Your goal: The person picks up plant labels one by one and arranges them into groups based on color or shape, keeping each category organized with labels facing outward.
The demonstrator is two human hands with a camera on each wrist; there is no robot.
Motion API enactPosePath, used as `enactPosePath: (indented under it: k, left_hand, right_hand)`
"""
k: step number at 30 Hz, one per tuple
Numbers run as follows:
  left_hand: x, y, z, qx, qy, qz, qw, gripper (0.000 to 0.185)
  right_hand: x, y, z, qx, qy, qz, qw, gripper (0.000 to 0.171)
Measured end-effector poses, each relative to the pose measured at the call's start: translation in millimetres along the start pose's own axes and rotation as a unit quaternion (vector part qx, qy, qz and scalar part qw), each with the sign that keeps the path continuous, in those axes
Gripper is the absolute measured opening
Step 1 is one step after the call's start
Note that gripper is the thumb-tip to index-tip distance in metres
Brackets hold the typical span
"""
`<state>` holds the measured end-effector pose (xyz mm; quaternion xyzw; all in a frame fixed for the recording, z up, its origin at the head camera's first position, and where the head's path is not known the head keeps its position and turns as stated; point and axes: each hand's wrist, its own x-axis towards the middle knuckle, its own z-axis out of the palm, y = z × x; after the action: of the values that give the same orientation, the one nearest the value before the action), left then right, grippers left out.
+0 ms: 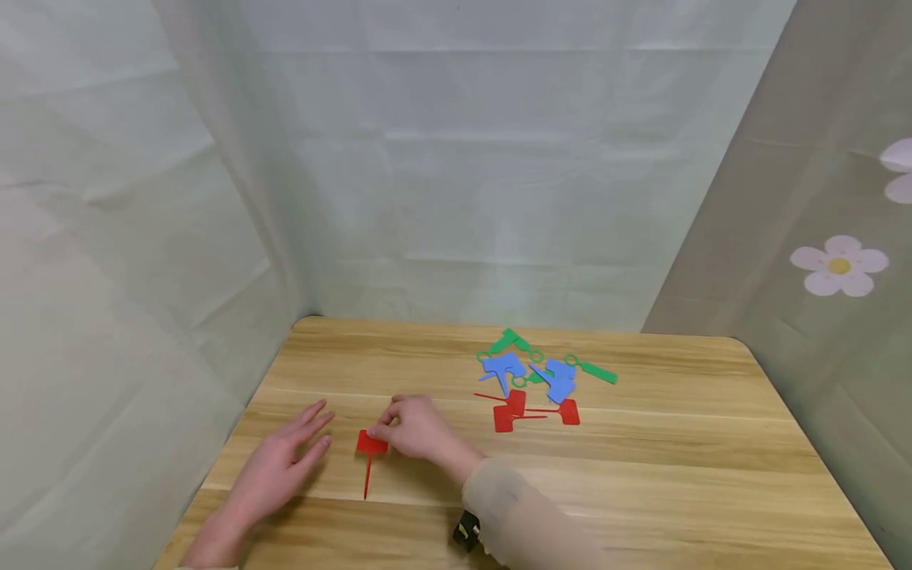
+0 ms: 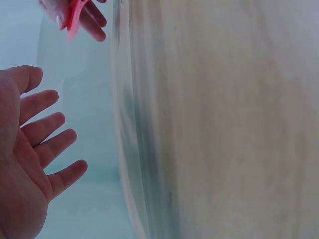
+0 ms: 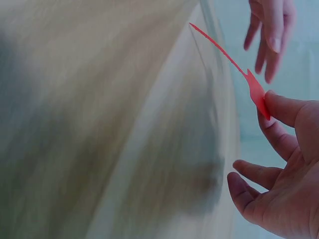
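Observation:
A red T-shaped plant label (image 1: 372,443) with a thin pointed stem is pinched at its flat head between the thumb and a finger of my right hand (image 1: 416,428). Its stem points toward me in the head view. The right wrist view shows the same red label (image 3: 257,94) between thumb and fingertip, held off the wood. To the left, my left hand (image 1: 281,467) has its fingers spread and holds nothing. In the left wrist view that left hand (image 2: 35,144) is apart from the label.
Right of the hands, several red labels (image 1: 503,419), blue labels (image 1: 560,388) and green ring-ended tags (image 1: 598,372) lie in a loose cluster on the wooden table (image 1: 677,475). Pale curtains (image 1: 499,174) stand behind and at the sides. A small black device (image 1: 466,530) shows by the right sleeve.

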<state>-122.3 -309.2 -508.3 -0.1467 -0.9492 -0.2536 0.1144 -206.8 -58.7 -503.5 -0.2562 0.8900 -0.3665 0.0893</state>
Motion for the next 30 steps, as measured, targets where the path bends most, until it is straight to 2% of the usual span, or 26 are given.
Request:
enactPosePath:
  k: [7, 15, 30]
  left_hand:
    - [-0.6, -1.8, 1.2, 0.000, 0.004, 0.002, 1.0000, 0.041]
    - [-0.9, -0.8, 1.3, 0.001, -0.002, -0.002, 1.0000, 0.042]
    - [6.6, 3.7, 2.9, 0.001, -0.011, 0.009, 0.9999, 0.043]
  right_hand:
    - [8, -4, 13, -0.053, 0.008, 0.017, 0.998, 0.023]
    - [9, 0, 22, -0.165, 0.021, 0.010, 0.986, 0.027]
    - [14, 1, 27, -0.239, 0.019, 0.015, 0.971, 0.030]
